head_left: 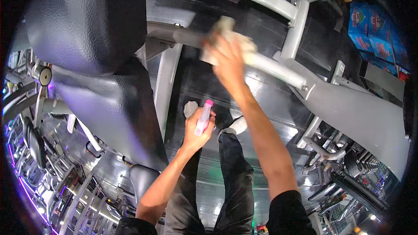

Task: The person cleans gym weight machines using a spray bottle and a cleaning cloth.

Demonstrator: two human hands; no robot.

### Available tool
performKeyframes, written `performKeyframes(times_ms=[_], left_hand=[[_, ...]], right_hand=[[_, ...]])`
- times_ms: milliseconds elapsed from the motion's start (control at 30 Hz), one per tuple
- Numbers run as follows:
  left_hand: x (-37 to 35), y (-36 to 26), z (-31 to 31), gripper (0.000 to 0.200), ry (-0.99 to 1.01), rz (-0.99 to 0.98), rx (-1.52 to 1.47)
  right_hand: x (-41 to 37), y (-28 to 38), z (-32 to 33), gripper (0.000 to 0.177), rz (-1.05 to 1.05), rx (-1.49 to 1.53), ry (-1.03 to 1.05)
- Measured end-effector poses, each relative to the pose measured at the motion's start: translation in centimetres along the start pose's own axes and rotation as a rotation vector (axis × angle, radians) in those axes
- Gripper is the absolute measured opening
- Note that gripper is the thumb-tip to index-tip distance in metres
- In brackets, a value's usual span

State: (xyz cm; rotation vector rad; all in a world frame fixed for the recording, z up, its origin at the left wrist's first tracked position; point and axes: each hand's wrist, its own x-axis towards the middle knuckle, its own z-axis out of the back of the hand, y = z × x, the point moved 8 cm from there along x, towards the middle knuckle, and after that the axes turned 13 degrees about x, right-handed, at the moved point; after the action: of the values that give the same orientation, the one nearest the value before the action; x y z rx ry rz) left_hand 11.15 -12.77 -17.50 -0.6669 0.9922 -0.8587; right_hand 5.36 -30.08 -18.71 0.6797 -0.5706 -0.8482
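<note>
My left hand (196, 131) is closed around a small spray bottle (203, 121) with a pink top, held low above the floor near my feet. The bottle's lower part is hidden by the hand. Farther forward, my right hand (229, 63) presses a cream-coloured cloth (247, 48) onto a grey metal tube (278, 70) of a gym machine. Hand and cloth are slightly blurred, and the cloth wraps over the tube.
A black padded seat and backrest (111, 104) stand close on the left. Grey frame bars (296, 30) rise at the upper right, and a broad grey beam (357, 109) runs right. Blue boxes (378, 35) are stacked at the far right. More gym equipment (348, 169) stands behind.
</note>
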Motion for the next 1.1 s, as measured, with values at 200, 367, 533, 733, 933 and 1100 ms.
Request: performKeyframes(times_ms=[200, 367, 533, 733, 933, 1100], left_hand=[[-0.3, 1.7, 2.9, 0.01, -0.068, 0.06, 0.059], [-0.4, 2.4, 2.6, 0.011, -0.1, 0.027, 0.037], [0.5, 1.2, 0.0, 0.009, -0.026, 0.102, 0.014], [0.8, -1.8, -1.9, 0.011, -0.008, -0.015, -0.014], [-0.3, -0.7, -1.7, 0.011, 0.03, 0.013, 0.002], [-0.9, 0.3, 0.0, 0.009, -0.05, -0.031, 0.038]], right_hand=[[8.6, 3.8, -8.1, 0.066, 0.184, -0.008, 0.0], [4.2, 1.4, -4.5, 0.06, 0.28, -0.127, 0.139], [-3.4, -3.3, 4.9, 0.058, 0.018, -0.311, 0.153], [-10.0, -5.4, 14.6, 0.064, -0.411, -0.631, 0.015], [-5.7, -4.3, 7.0, 0.069, -0.252, -0.102, -0.169], [3.2, -1.6, -0.5, 0.056, -0.034, -0.026, 0.041]])
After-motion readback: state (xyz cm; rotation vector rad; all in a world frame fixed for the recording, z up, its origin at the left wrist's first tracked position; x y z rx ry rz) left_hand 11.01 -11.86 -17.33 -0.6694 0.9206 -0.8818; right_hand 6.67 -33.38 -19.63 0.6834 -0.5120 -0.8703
